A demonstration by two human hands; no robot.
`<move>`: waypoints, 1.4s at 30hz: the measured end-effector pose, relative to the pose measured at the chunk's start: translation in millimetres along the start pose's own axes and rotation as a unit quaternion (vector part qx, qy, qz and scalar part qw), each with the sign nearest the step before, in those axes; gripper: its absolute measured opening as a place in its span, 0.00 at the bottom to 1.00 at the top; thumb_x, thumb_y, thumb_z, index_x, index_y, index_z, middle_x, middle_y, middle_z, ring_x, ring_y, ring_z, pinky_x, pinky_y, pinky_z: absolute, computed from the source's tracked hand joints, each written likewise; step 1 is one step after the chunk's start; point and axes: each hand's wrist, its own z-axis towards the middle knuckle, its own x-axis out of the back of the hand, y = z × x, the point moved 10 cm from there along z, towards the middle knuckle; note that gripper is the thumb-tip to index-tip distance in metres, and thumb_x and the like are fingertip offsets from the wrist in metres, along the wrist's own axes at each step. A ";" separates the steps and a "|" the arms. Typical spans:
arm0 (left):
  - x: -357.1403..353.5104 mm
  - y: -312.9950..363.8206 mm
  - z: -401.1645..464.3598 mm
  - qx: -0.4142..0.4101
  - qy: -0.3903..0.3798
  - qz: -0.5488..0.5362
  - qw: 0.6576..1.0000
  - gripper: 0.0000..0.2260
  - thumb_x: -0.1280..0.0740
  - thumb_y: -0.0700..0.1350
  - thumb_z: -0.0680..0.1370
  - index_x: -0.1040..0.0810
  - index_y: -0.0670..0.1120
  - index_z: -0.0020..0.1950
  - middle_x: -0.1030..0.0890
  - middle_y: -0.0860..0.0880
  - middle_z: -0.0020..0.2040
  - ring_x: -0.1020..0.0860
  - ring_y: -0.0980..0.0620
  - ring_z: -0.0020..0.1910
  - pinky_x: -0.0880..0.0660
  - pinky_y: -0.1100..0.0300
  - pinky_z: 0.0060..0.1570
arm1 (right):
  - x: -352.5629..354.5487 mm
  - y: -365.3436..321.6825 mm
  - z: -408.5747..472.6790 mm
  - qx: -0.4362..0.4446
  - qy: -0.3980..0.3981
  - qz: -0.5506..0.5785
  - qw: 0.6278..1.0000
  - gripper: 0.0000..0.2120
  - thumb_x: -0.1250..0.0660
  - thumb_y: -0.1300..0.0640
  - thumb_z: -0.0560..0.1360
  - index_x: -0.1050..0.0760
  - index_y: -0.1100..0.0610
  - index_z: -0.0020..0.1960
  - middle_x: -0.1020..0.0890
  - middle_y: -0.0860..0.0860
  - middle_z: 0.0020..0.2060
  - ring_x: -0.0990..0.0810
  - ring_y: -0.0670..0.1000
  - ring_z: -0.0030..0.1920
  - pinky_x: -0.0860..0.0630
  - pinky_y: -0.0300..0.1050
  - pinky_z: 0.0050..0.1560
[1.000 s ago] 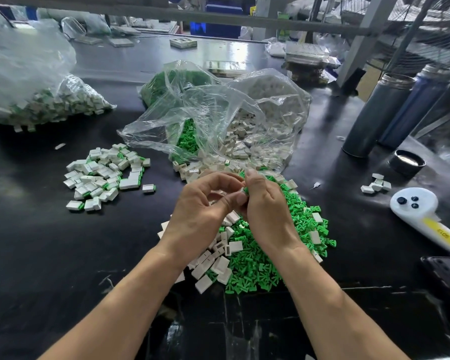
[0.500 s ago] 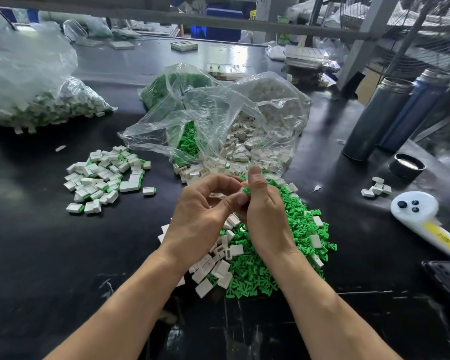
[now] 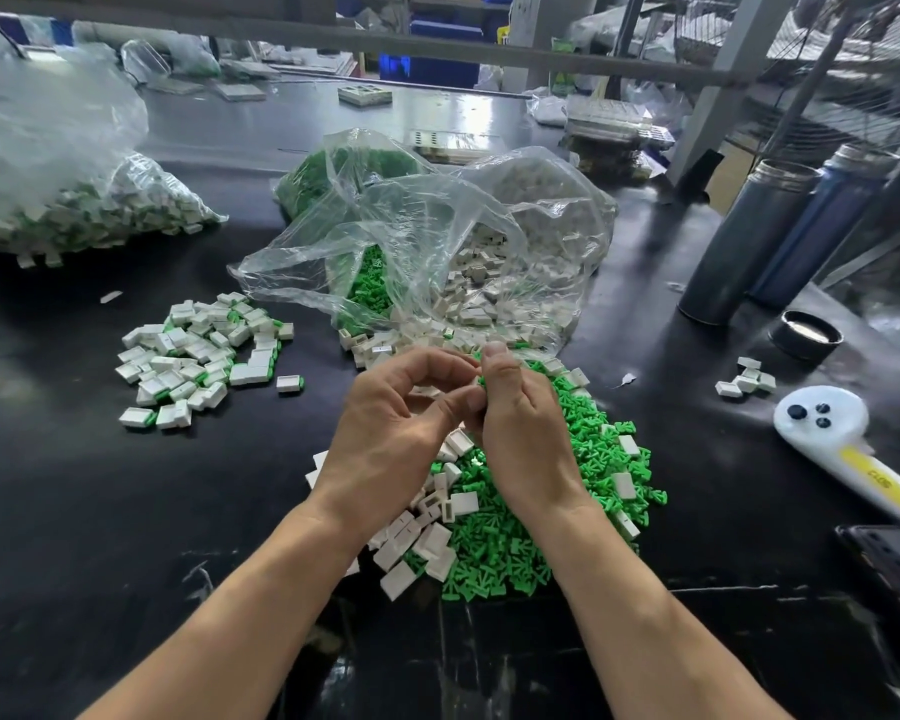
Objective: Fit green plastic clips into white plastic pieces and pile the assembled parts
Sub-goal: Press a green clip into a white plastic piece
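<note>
step: pressing clip into piece | left hand (image 3: 396, 439) and right hand (image 3: 520, 428) pinched together on small part, mostly hidden | advice: seat clip squarely, then drop on finished pile (image 3: 204, 356) at 10 o'clock | loose green clips (image 3: 593, 459) under hands on worktop (image 3: 74, 511)

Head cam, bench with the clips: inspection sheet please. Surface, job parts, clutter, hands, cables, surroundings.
Surface: black bench, glossy, scuffed near the front edge.
Job's things: loose green clips heaped under the hands, white pieces mixed in; assembled pile to the left; open clear bag spilling clips and white pieces; full bag far left.
Clutter: two flasks, a black cap, a white handheld controller, a few white bits, a dark device at the right edge.
Hands: left hand and right hand meet above the heap, fingers curled, pinching a small part that is mostly hidden.
Cables: nothing seen.
Surroundings: metal rack frame, trays and blue bins behind.
</note>
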 end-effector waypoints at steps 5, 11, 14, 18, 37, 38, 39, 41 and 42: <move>-1.2 -1.1 -1.6 -0.002 0.013 0.009 1.000 0.01 0.25 0.42 0.77 0.15 0.47 0.48 0.15 0.50 0.53 0.15 0.48 0.52 0.18 0.41 0.56 | 0.7 1.7 -0.4 0.005 0.030 0.016 0.999 0.24 0.50 0.43 0.84 0.14 0.46 0.51 0.11 0.47 0.46 0.13 0.46 0.51 0.19 0.47 0.57; -2.6 2.3 -4.4 0.000 0.030 -0.004 1.000 0.02 0.26 0.38 0.77 0.15 0.44 0.47 0.14 0.49 0.51 0.15 0.47 0.50 0.17 0.44 0.54 | 5.1 -6.8 -3.0 0.027 0.062 -0.007 0.998 0.25 0.50 0.43 0.83 0.17 0.35 0.39 0.15 0.36 0.35 0.16 0.38 0.40 0.24 0.33 0.41; -2.8 4.4 -5.0 -0.001 0.033 -0.003 0.999 0.02 0.26 0.37 0.77 0.15 0.44 0.47 0.14 0.49 0.50 0.14 0.48 0.48 0.16 0.48 0.52 | 5.6 -14.1 -5.7 0.045 0.070 -0.004 0.997 0.29 0.50 0.46 0.84 0.20 0.32 0.33 0.21 0.32 0.28 0.21 0.34 0.33 0.29 0.26 0.35; -3.0 5.4 -5.9 -0.002 0.033 -0.002 0.999 0.02 0.26 0.36 0.77 0.15 0.43 0.47 0.14 0.49 0.50 0.14 0.48 0.49 0.16 0.48 0.52 | 6.7 -18.0 -8.1 0.068 0.075 0.003 0.995 0.32 0.50 0.51 0.86 0.22 0.33 0.29 0.24 0.31 0.24 0.23 0.34 0.29 0.31 0.25 0.32; 0.3 3.2 -4.8 0.004 0.033 0.013 0.999 0.01 0.25 0.40 0.77 0.15 0.45 0.48 0.13 0.51 0.49 0.14 0.49 0.48 0.16 0.49 0.51 | 5.8 -5.0 -6.2 0.029 0.060 -0.011 0.998 0.29 0.51 0.41 0.85 0.14 0.47 0.42 0.14 0.46 0.36 0.15 0.43 0.39 0.20 0.39 0.45; 1.4 2.6 -4.3 0.007 0.032 0.016 0.999 0.02 0.25 0.41 0.77 0.16 0.45 0.48 0.13 0.51 0.49 0.14 0.50 0.48 0.16 0.51 0.50 | 3.6 -5.7 -5.8 0.027 0.044 -0.010 0.999 0.30 0.51 0.40 0.86 0.14 0.45 0.40 0.14 0.43 0.34 0.16 0.41 0.37 0.21 0.37 0.43; 2.9 1.6 -3.6 0.010 0.033 0.016 0.999 0.02 0.25 0.41 0.77 0.16 0.45 0.48 0.13 0.51 0.49 0.14 0.51 0.48 0.16 0.54 0.49 | 2.8 -6.5 -5.5 0.025 0.029 -0.020 0.999 0.31 0.51 0.38 0.86 0.16 0.43 0.37 0.17 0.39 0.31 0.19 0.38 0.34 0.24 0.34 0.40; 9.3 -0.5 -2.2 0.016 0.048 0.016 0.999 0.03 0.25 0.40 0.76 0.16 0.46 0.48 0.13 0.52 0.46 0.15 0.56 0.45 0.19 0.62 0.46 | 7.8 -6.7 -4.6 0.017 0.018 -0.051 0.998 0.32 0.51 0.34 0.85 0.19 0.46 0.34 0.20 0.39 0.28 0.23 0.38 0.30 0.28 0.37 0.37; 14.4 -0.7 -1.6 0.015 0.061 0.020 0.998 0.03 0.24 0.41 0.76 0.16 0.46 0.48 0.14 0.53 0.44 0.16 0.58 0.43 0.20 0.64 0.44 | 13.2 -7.8 -3.8 0.018 0.020 -0.055 0.998 0.30 0.48 0.35 0.85 0.19 0.49 0.36 0.19 0.42 0.30 0.24 0.39 0.31 0.29 0.39 0.37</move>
